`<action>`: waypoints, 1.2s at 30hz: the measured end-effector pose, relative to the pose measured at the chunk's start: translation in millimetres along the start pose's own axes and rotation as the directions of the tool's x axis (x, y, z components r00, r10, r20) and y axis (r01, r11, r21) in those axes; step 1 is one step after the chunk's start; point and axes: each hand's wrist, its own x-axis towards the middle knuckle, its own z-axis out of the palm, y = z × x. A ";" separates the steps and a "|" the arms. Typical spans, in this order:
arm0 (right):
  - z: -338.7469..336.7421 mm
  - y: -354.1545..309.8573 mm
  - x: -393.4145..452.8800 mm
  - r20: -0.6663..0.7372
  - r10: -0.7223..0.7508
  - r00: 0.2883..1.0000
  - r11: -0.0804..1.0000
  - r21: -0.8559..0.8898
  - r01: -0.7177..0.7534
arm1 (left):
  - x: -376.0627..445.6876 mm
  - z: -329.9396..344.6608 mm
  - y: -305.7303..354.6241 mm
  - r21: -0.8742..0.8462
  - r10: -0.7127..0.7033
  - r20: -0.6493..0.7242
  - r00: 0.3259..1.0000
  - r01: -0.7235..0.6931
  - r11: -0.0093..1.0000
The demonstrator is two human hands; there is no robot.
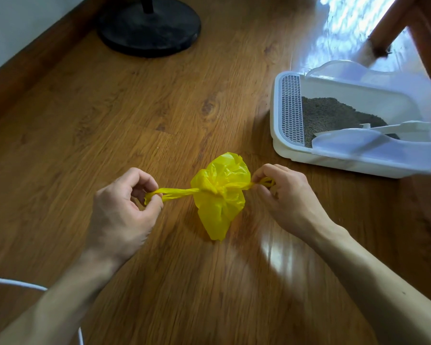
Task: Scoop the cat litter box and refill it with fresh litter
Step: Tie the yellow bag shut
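two hands work one yellow bag [218, 195] low over the wooden floor [135, 108]. our left hand [125, 205] has its fingers [157, 205] closed on one twisted handle, our right hand [284, 195] pinches the other; both handles pulled taut, knot between them. litter box [294, 155] sits well apart at right, grey litter [331, 115] inside, white scoop [396, 128] resting in it. black round stand base [149, 28] beyond.

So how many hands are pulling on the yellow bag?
2. The left hand pulls one handle out to the left of the yellow bag; the right hand pulls the other to the right.
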 end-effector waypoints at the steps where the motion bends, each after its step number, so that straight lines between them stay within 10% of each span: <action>1: -0.6 -0.7 0.2 0.001 -0.006 1.000 1.000 0.007 0.006 | -0.2 0.5 1.4 -0.012 0.004 -0.001 1.000 -0.004 1.000; 12: -7.0 -3.5 1.9 -0.010 -0.027 1.000 0.999 0.034 0.027 | 2.5 1.7 -0.3 -0.088 -0.026 0.032 0.999 0.029 0.996; 16: -6.3 -11.4 2.8 0.046 0.115 0.992 0.884 0.451 -0.123 | 4.7 3.5 -0.8 -0.193 -0.094 0.074 0.993 0.107 0.975; 27: -11.8 -20.2 10.7 0.083 0.175 0.981 0.481 0.862 -0.159 | 15.6 -3.1 20.3 -0.759 -0.249 0.286 0.926 0.377 0.531; 36: -12.5 -26.8 8.6 0.161 0.137 0.977 0.483 0.851 -0.208 | 15.6 -3.7 26.3 -0.700 -0.267 0.290 0.919 0.394 0.596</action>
